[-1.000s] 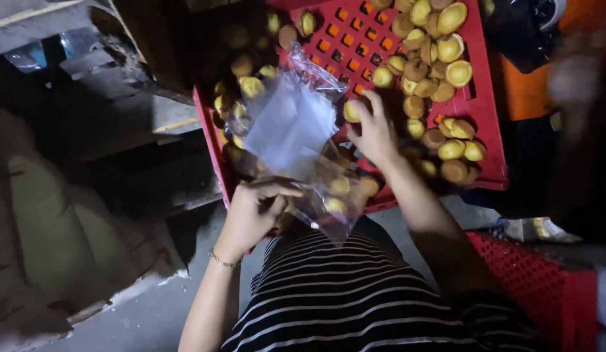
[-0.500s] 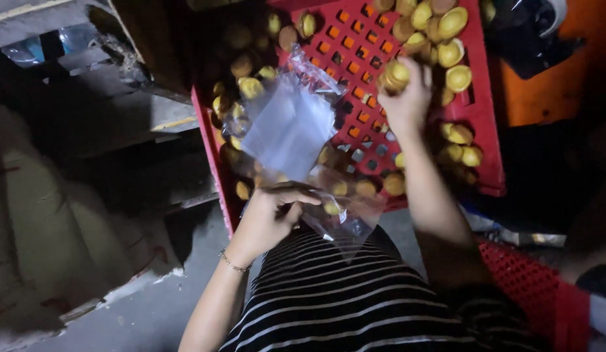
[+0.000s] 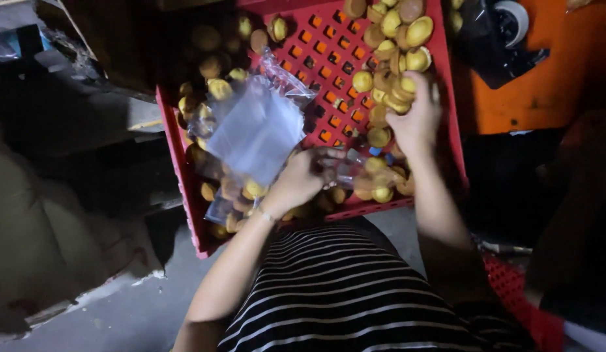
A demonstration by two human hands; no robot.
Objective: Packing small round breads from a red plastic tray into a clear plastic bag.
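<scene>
A see-through plastic bag [image 3: 254, 133] with small round yellow-brown pieces [image 3: 254, 190] in it is lying over the near left part of the red plastic crate with square holes [image 3: 329, 62], and the left hand [image 3: 301, 177] is holding its near edge with the grip closed on the plastic. The right hand [image 3: 417, 117] is reaching into the pile of round yellow-brown pieces [image 3: 394, 39] on the right side of the crate, its grip curling around some of them. The person's black-and-white striped shirt [image 3: 355, 293] is showing below, and an orange box [image 3: 544, 72] is standing to the right of the crate.
</scene>
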